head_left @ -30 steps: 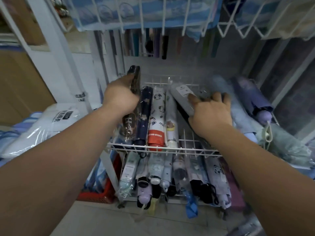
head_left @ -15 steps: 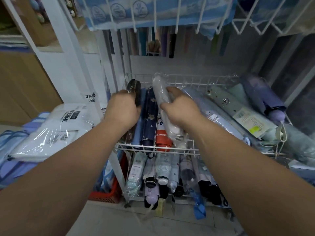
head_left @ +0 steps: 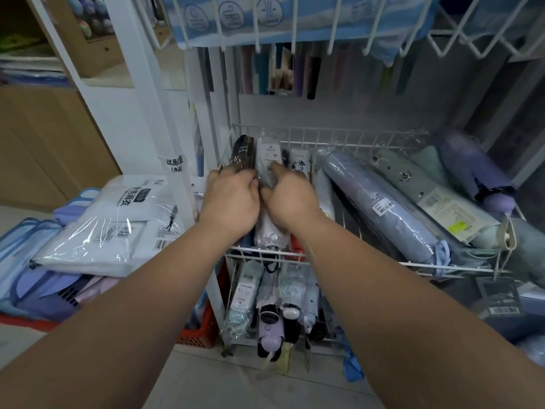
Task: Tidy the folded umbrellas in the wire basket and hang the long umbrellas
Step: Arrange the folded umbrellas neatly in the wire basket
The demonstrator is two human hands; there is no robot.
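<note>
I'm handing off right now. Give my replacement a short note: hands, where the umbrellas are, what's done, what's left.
Left hand: on the dark folded umbrella at the left end of the wire basket.
Right hand: pressing the white wrapped umbrella into the row beside it.
Done: left side stands in a neat row.
Left: the blue umbrella, green umbrella and purple umbrella lie slanted on the right. Long umbrellas at the back look hung; I can't tell whether any remain.
</note>
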